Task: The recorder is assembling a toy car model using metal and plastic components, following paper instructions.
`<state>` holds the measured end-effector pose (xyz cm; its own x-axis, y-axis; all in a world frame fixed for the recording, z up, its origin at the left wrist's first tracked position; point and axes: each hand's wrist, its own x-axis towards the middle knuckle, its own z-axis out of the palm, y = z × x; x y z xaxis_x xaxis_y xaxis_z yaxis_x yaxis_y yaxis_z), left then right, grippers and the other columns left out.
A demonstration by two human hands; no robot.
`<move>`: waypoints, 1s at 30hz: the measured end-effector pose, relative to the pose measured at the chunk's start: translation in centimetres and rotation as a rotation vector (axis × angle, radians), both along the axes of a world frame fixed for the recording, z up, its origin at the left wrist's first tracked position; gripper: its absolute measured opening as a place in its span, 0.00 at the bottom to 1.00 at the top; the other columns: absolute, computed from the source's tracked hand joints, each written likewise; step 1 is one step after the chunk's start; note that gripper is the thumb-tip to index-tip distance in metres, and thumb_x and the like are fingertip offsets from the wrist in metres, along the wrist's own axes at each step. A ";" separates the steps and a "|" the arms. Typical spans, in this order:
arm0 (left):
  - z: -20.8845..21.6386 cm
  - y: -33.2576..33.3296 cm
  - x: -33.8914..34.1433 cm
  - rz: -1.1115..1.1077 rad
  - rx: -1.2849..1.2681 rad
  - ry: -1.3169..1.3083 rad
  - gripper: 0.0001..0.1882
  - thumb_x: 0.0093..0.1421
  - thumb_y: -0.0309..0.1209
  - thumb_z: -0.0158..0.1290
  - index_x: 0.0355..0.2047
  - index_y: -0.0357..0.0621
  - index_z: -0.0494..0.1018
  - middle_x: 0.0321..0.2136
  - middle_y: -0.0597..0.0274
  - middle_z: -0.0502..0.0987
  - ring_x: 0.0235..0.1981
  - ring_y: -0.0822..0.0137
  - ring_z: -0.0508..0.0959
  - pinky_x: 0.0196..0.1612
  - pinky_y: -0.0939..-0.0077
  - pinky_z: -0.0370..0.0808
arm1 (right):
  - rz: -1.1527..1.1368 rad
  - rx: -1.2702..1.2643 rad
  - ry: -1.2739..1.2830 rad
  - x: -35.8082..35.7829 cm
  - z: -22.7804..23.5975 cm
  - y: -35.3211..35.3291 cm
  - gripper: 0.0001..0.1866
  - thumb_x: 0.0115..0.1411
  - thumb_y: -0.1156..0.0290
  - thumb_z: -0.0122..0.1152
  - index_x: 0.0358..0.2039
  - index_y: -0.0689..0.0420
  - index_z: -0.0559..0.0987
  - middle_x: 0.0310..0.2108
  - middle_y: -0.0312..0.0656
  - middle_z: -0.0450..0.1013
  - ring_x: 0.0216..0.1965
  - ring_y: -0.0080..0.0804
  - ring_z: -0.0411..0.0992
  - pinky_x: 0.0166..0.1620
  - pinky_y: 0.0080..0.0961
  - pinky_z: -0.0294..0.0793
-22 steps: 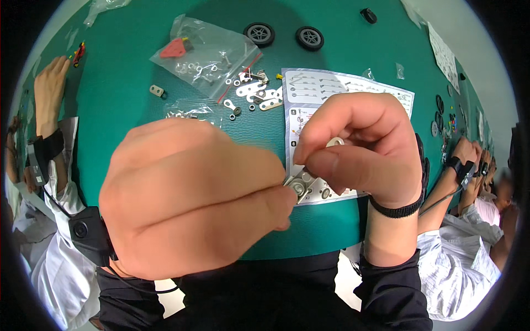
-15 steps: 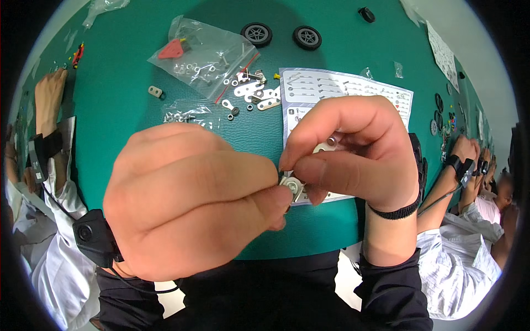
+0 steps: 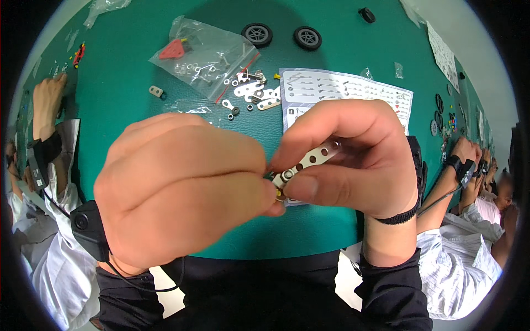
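Observation:
A silvery metal strip [image 3: 306,163] with a row of holes slants up between the fingers of my right hand [image 3: 367,171], pinched by thumb and forefinger. A small nut [image 3: 286,175] sits on the strip's lower end, right at my right thumb tip. My left hand [image 3: 179,185] is closed, thumb against forefinger, at that same end. A bit of yellow [image 3: 279,193] shows beside the left thumb tip; the rest of what those fingers pinch is hidden. Under my right hand lies a printed instruction sheet [image 3: 348,85].
A clear zip bag [image 3: 207,55] holds a red piece and small hardware. Loose metal plates [image 3: 248,89] and nuts lie beside it. Two black wheels [image 3: 307,38] stand at the far side of the green table [image 3: 127,66]. Other people's hands [image 3: 49,102] are at both sides.
My left hand has shifted slightly left. The strip has turned in my fingers, so its face and row of holes now show.

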<state>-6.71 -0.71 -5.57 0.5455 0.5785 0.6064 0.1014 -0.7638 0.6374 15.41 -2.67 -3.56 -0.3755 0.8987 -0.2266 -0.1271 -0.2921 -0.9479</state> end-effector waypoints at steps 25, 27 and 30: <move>0.3 0.0 -0.3 0.118 0.054 0.148 0.16 0.45 0.25 0.67 0.33 0.36 0.75 0.32 0.52 0.76 0.26 0.61 0.76 0.29 0.71 0.72 | -0.108 0.162 -0.026 0.1 -0.4 -0.1 0.09 0.56 0.84 0.59 0.39 0.68 0.79 0.36 0.48 0.79 0.30 0.31 0.80 0.36 0.23 0.81; 0.1 0.6 -0.3 0.128 0.070 0.124 0.18 0.46 0.28 0.69 0.35 0.35 0.74 0.32 0.51 0.77 0.28 0.60 0.76 0.31 0.71 0.72 | -0.142 0.299 -0.049 0.0 -0.8 -0.1 0.11 0.58 0.83 0.59 0.43 0.67 0.77 0.37 0.48 0.78 0.31 0.30 0.80 0.36 0.22 0.81; -0.5 1.2 -0.3 0.111 0.057 0.077 0.22 0.48 0.32 0.70 0.37 0.33 0.73 0.31 0.52 0.77 0.30 0.59 0.77 0.35 0.70 0.73 | -0.149 0.422 -0.066 -0.1 -0.9 -0.1 0.12 0.59 0.82 0.61 0.44 0.67 0.74 0.37 0.47 0.77 0.34 0.31 0.80 0.37 0.22 0.81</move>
